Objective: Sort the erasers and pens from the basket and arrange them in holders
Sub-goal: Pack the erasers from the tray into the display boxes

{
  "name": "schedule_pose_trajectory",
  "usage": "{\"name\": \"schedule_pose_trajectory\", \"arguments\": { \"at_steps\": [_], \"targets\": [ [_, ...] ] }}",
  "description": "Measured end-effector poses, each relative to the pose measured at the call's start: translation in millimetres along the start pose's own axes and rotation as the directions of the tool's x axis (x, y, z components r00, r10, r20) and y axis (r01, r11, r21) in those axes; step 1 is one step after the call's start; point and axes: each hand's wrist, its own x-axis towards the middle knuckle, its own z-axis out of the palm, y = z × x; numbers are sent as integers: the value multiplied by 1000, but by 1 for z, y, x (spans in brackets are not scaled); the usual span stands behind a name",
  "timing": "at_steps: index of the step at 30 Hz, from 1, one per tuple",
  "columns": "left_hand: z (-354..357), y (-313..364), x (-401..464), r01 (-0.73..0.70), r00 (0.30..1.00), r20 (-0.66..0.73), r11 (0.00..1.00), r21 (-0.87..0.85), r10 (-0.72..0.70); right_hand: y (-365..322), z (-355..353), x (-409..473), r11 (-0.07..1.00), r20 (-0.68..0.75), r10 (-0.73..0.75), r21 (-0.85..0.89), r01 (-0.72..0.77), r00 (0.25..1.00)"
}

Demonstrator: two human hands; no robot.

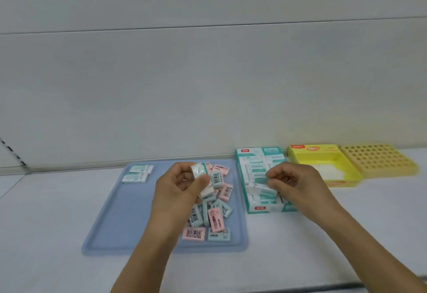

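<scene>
A small white-and-teal wrapped eraser (199, 170) sits pinched between the curled fingers and thumb of the left hand (182, 186), raised above the heap of pink and pale-blue wrapped erasers (213, 204) on the flat light-blue plastic tray (111, 225). The right hand (293, 182) has its fingers curled, pinching a white-and-teal eraser (261, 188) over the teal-and-white cardboard eraser box (258, 177). Beside that stand a yellow open box (323, 165) and a yellow perforated pen holder (379, 160); two more white-and-teal erasers (137, 173) lie at the tray's far left corner.
</scene>
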Motion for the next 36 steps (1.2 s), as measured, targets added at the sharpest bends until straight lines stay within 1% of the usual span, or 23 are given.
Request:
{"name": "schedule_pose_trajectory", "arguments": {
  "at_steps": [3,5,7,8,10,13,16,18,20,22,24,25,26,27,28,29,31,33,34,35,36],
  "targets": [
    [8,2,0,13,999,39,999,-29,-12,3,4,-3,978,-27,-124,-172,117,992],
    [12,2,-1,23,999,50,999,-33,-22,1,7,-2,925,-20,-214,-325,196,977],
    [13,1,-2,53,997,53,997,-56,-50,1,6,1,859,35,-263,-446,251,964],
    [14,0,-3,69,996,55,994,-79,-65,2,5,1,837,86,-273,-471,281,958],
    [14,-1,-5,92,994,67,988,-126,-84,6,4,0,828,170,-281,-454,328,945],
    [15,-2,-6,122,990,90,970,-208,-105,10,1,-7,838,227,-294,-407,364,929],
    [19,-2,-6,164,984,120,945,-283,-135,9,0,-6,836,218,-320,-394,383,922],
    [24,0,-7,192,977,152,926,-326,-149,7,2,-2,818,207,-335,-420,393,919],
    [30,2,-8,210,972,180,902,-378,-151,5,8,-2,798,228,-303,-470,377,925],
    [33,3,-8,201,974,175,896,-397,-142,4,11,-5,810,201,-279,-476,343,939],
    [37,3,-10,137,985,142,936,-324,-95,-2,8,-10,880,57,-308,-361,307,950],
    [40,4,-11,72,992,122,970,-234,-44,-7,6,-11,926,-22,-295,-254,280,955],
    [45,5,-12,-10,994,108,993,-121,23,-14,3,-11,963,-63,-251,-114,243,966],
    [51,6,-13,-99,989,108,995,-9,99,-21,-1,-11,981,-50,-186,54,188,981],
    [58,7,-13,-191,976,120,978,83,180,-29,-4,-10,971,11,-125,206,120,992],
    [65,8,-13,-277,956,141,949,153,256,-35,-7,-9,955,67,-94,287,71,993],
    [77,9,-10,-412,908,193,876,250,372,-38,-16,-9,960,104,-103,270,71,989],
    [85,8,-5,-477,876,245,819,318,415,-30,-28,-8,969,66,-82,240,64,995],
    [86,5,-2,-494,867,276,780,383,414,-22,-34,-9,976,38,-51,214,42,998],
    [86,2,2,-515,857,320,710,481,405,-13,-40,-10,988,17,-29,152,26,999],
    [85,-2,5,-538,843,378,611,580,384,-3,-46,-11,998,15,-22,58,21,1000]
  ]
}}
